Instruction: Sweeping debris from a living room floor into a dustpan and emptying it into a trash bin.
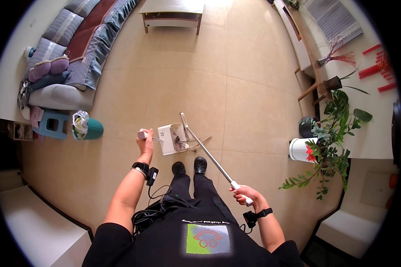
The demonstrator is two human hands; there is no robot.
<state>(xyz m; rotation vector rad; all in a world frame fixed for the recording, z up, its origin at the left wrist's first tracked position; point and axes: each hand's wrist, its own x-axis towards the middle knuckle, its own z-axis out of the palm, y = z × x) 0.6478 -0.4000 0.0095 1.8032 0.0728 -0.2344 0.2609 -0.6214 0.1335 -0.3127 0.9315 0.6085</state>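
My left hand (146,143) grips the handle of a white long-handled dustpan (167,142), whose pan rests on the tiled floor in front of my shoes. Dark debris (179,142) and some pale scraps lie in the pan, and thin stalks stick out over its right edge. My right hand (245,195) is closed around the white grip of a broom (209,153) with a metal pole. The pole slants up and left to the broom's narrow white head (183,119), beside the pan's open side. A little debris (193,150) lies on the floor near the pan.
A teal waste bin (95,128) with a bag and a blue plastic stool (53,124) stand at left, below a sofa (63,95). At right are a white ribbed plant pot (300,150), leafy plants and a long cabinet (304,56). A low table (172,20) stands ahead.
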